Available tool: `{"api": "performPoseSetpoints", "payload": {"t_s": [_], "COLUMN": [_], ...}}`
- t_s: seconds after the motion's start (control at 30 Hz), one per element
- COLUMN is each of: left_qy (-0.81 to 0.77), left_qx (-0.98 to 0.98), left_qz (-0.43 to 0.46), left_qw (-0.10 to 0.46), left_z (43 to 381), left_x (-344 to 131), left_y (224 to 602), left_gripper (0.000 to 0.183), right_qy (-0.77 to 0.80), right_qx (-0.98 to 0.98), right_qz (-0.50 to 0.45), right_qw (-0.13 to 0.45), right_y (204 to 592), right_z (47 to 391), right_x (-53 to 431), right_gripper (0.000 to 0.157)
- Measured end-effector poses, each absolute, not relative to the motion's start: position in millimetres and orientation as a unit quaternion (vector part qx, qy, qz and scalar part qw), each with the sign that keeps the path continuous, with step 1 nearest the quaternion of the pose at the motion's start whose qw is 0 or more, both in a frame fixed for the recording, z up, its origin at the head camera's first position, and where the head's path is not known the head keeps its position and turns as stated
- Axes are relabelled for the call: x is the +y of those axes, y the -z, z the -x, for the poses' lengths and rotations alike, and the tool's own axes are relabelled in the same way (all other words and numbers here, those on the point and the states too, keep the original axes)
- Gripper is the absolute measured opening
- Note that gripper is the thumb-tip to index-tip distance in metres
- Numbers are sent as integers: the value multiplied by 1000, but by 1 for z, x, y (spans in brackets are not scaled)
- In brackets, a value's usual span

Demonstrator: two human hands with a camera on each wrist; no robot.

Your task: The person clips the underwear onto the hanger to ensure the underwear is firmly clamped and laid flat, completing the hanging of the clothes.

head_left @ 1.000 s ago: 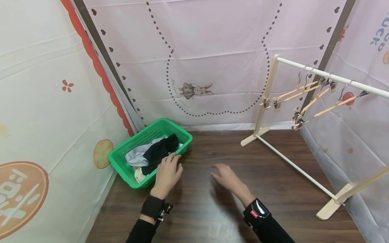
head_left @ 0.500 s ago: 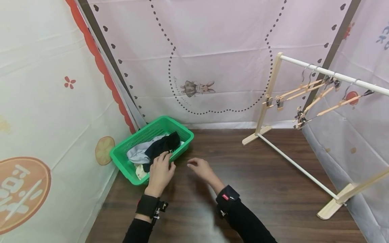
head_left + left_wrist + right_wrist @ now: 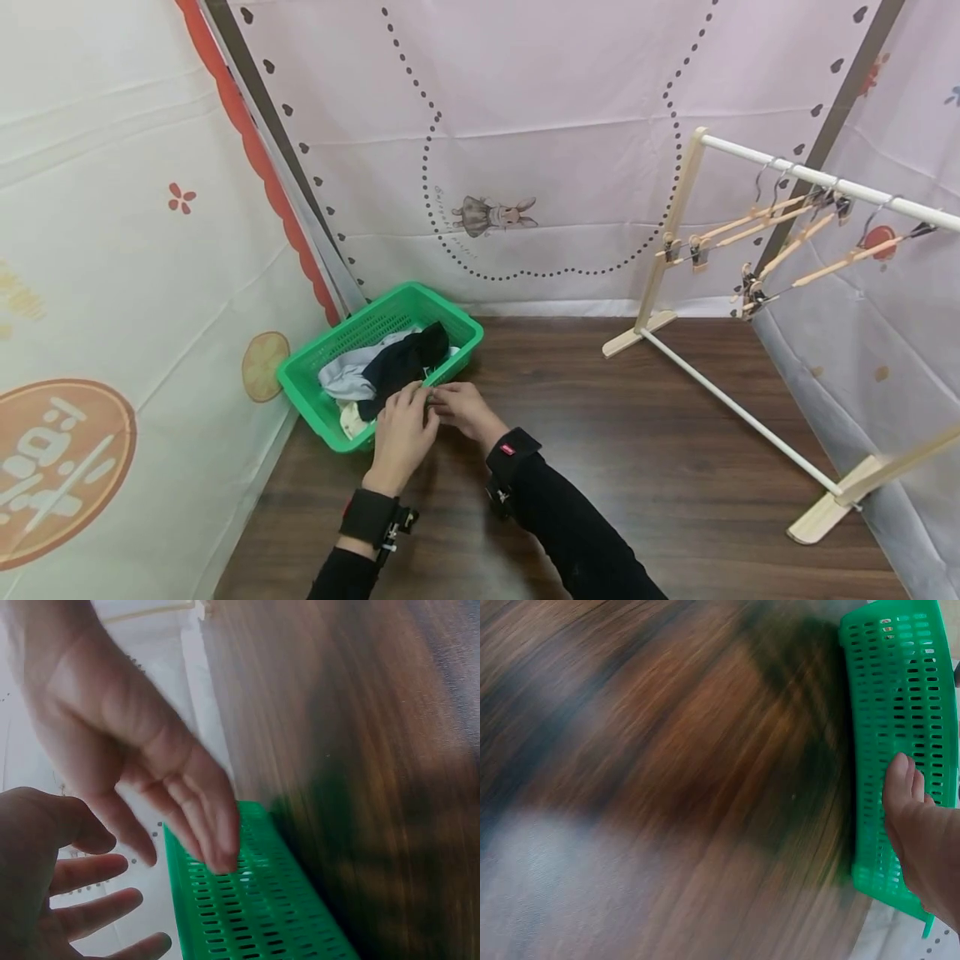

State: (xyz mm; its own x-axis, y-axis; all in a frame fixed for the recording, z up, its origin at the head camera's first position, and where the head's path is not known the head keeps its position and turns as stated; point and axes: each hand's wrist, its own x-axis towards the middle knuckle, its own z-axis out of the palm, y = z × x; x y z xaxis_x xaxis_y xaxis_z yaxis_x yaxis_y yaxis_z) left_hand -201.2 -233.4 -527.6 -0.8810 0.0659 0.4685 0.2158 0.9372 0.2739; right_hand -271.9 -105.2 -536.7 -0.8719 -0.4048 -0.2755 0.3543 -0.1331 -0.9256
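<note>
A green plastic basket (image 3: 307, 410) stands on the floor, holding a black cloth (image 3: 405, 367), a light grey cloth (image 3: 349, 372) and a cream cloth (image 3: 351, 419). Over its near rim is my left hand (image 3: 403, 435), fingers toward the black cloth. My right hand (image 3: 467, 411) is beside it, fingertips close to the left hand and the rim; whether they touch is unclear. In the left wrist view the left hand (image 3: 30, 847) has its fingers spread, and the right hand (image 3: 127, 712) stretches with long, loose fingers before the basket's slotted wall (image 3: 247, 900). Neither hand holds a cloth.
To the right stands a wooden rack with a white top rail (image 3: 795, 172). Several wooden hangers (image 3: 798, 243) with black clips hang from it. A white lower bar (image 3: 738, 408) joins its feet above the dark wood floor (image 3: 600, 467). Printed cloth walls (image 3: 555, 192) surround the area.
My right hand has moved left across the floor to the basket's near rim, beside my left hand. The left hand has stayed near the rim, and the cloths lie as before.
</note>
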Motion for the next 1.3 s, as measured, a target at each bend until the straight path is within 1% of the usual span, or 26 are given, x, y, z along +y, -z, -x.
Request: {"api": "performPoseSetpoints", "payload": {"t_s": [0.2, 0.33, 0.47, 0.67, 0.8, 0.93, 1.07, 1.2, 1.3], "left_qy": [169, 160, 152, 143, 152, 167, 179, 198, 206], "left_qx": [-954, -956, -959, -969, -977, -983, -983, -972, -966], "left_qz": [72, 71, 65, 43, 42, 47, 41, 42, 42], "left_qw": [237, 237, 232, 198, 141, 64, -27, -116, -153], "left_z": [197, 200, 205, 224, 247, 273, 301, 320, 328], "left_x": [-237, -241, -248, -264, -278, -290, -297, -303, -305], "left_y": [525, 520, 513, 493, 480, 475, 478, 486, 490], "left_gripper": [43, 39, 38, 40, 44, 50, 58, 69, 75], "right_qy": [781, 792, 795, 809, 815, 815, 813, 808, 806], "right_qx": [567, 553, 547, 518, 506, 508, 513, 516, 519], "right_qz": [-38, -62, -62, -75, -82, -88, -91, -91, -94], "right_qw": [260, 254, 256, 268, 271, 264, 261, 269, 270], "right_y": [528, 526, 526, 526, 523, 520, 519, 520, 520], "right_z": [278, 280, 280, 283, 284, 283, 284, 285, 284], "right_x": [-121, -126, -128, -131, -133, -136, -137, -137, -137], "right_gripper": [27, 26, 27, 30, 33, 34, 38, 41, 40]}}
